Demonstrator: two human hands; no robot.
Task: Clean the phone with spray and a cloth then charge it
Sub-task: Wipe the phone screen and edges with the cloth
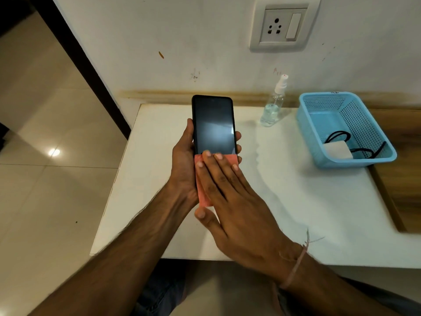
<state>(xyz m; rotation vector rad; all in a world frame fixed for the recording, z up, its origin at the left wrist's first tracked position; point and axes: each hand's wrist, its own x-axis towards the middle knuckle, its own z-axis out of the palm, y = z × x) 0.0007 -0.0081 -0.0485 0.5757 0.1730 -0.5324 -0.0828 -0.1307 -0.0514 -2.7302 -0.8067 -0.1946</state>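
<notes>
Head view: the phone (214,124), screen up, hangs above the table's (296,213) left half, clamped at its sides by the left hand (183,165); the right hand (232,201), fingers straight, presses a pink cloth (202,192) on its lower end. Too hard a stroke could push it free.

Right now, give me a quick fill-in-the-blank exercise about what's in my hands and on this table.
1. The left hand holds the ____.
2. The right hand presses a pink ____ onto the lower screen.
3. The charger lies inside the blue ____.
Missing words: phone; cloth; basket.
</notes>
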